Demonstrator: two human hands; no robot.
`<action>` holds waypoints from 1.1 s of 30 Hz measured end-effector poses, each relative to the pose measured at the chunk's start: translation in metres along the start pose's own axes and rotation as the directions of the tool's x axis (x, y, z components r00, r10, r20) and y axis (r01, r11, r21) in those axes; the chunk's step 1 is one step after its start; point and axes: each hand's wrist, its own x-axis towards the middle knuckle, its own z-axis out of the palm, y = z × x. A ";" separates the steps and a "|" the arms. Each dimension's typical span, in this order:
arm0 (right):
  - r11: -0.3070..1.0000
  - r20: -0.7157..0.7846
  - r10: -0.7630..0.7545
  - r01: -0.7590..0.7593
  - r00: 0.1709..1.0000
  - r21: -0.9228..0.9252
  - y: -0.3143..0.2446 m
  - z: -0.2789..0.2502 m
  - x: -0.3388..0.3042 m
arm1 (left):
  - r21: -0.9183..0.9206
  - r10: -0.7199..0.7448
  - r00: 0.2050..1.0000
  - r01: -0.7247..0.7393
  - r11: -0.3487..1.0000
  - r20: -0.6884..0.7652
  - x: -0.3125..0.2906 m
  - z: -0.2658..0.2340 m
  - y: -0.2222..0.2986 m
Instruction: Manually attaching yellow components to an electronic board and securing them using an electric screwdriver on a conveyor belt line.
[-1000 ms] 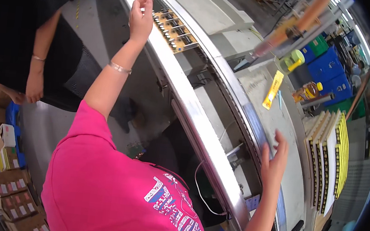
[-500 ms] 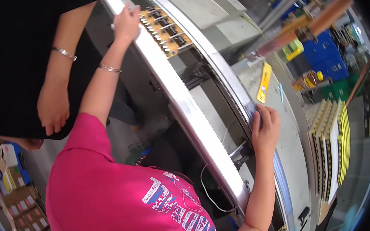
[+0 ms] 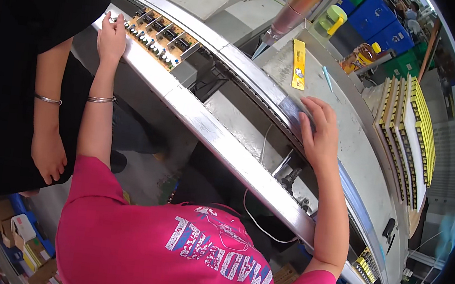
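My left hand [image 3: 111, 35] reaches far out to the left and lies on the shiny metal conveyor rail [image 3: 222, 141], its fingers touching the near end of a brown circuit board [image 3: 161, 35] studded with dark components. My right hand [image 3: 317, 132] rests flat, fingers spread, on a dark grey patch at the edge of the grey worktable [image 3: 346, 121] beyond the conveyor. Neither hand holds anything. My pink shirt fills the lower part of the view.
A person in black stands close at the left, one hand [image 3: 49, 154] hanging down. A yellow strip tool [image 3: 298, 63] lies on the worktable. Stacks of yellow-edged boards [image 3: 407, 122] stand at the right, with blue crates [image 3: 386, 25], a bottle [image 3: 361, 56] and a hanging tool [image 3: 291, 13] behind.
My left hand has slid along the rail to the circuit board's end. My right hand has come down flat onto the worktable edge. The person in black has come closer.
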 end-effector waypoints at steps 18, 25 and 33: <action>0.472 -0.259 -0.126 0.287 0.958 0.833 -0.097 -0.151 -0.025 | -0.235 0.138 0.967 -0.087 0.968 0.212 -0.089 -0.002 0.056; 0.351 -0.246 -0.156 0.287 0.957 0.891 -0.095 -0.150 -0.064 | -0.346 0.235 0.931 -0.131 0.929 0.279 -0.136 -0.007 0.088; 0.180 -0.192 -0.217 0.233 0.957 0.956 -0.079 -0.148 -0.088 | -0.471 0.351 0.855 -0.148 0.870 0.381 -0.182 -0.017 0.129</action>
